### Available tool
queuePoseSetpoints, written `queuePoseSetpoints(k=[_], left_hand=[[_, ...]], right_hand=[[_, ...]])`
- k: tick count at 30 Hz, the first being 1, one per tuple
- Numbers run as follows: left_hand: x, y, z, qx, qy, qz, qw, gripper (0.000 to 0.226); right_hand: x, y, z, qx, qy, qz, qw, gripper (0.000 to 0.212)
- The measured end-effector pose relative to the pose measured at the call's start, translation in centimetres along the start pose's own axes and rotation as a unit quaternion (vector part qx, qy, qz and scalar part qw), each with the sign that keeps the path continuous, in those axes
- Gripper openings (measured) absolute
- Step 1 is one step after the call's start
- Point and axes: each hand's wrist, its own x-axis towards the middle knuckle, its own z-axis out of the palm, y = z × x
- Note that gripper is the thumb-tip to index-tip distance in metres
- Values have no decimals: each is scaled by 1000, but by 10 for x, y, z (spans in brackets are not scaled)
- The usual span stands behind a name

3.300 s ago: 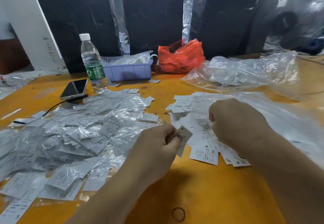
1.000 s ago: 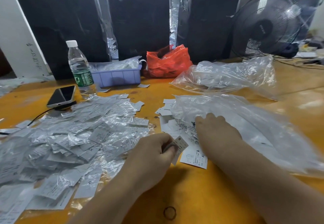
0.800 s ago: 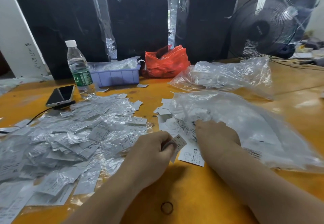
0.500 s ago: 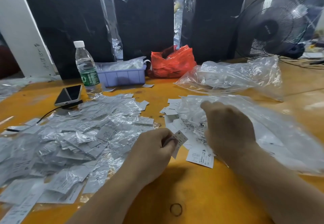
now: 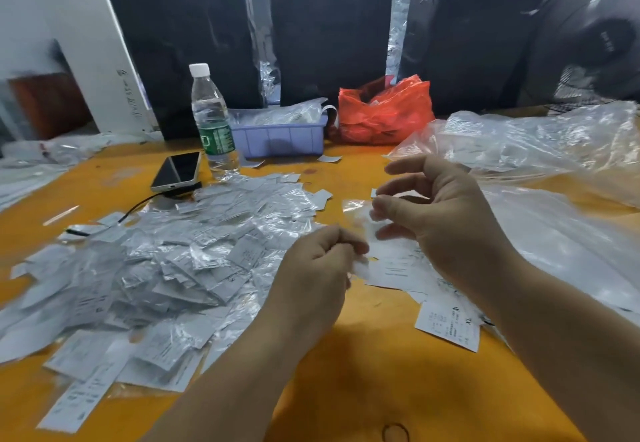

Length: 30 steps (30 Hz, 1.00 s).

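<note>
Centre frame, above counter (image 5: 346,382): right grip (image 5: 446,220) pinches small clear bag (image 5: 356,207); left grip (image 5: 318,268) pinches blurred label (image 5: 358,267) just below. Risk: limp bag mouth collapses, label snags, drops.

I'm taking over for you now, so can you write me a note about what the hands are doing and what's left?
The left hand pinches a small white tag, which looks blurry here.
The right hand pinches a small clear bag between thumb and finger, just above the table.
The tag is not in the bag yet.
Done: a big pile of bagged tags lies on the left.
Left: slip this tag into the bag, then work through the loose tags lying under the right arm.
</note>
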Motion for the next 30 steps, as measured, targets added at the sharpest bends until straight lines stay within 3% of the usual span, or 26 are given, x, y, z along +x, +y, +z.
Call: queuePoseSetpoints(k=[3, 5, 9, 14, 21, 30], left_hand=[[1, 5, -6, -88, -33, -27, 995, 37], [0, 5, -9, -80, -49, -31, 995, 48], [3, 1, -5, -16, -3, 7, 1000, 18], [2, -1, -10, -17, -3, 18, 1000, 20], [1, 3, -15, -23, -15, 27, 999, 40], [4, 1, -23, -23, -2, 10, 1000, 20]], right_hand=[[0, 8, 9, -35, -8, -14, 999, 30], [-4, 14, 10, -83, 12, -46, 995, 31], [-12, 22, 6, -96, 4, -57, 994, 36], [-14, 16, -1, -18, -75, 71, 995, 39], [-11, 9, -7, 19, -261, 234, 936, 38], [-5, 6, -13, 36, -240, 265, 933, 24]])
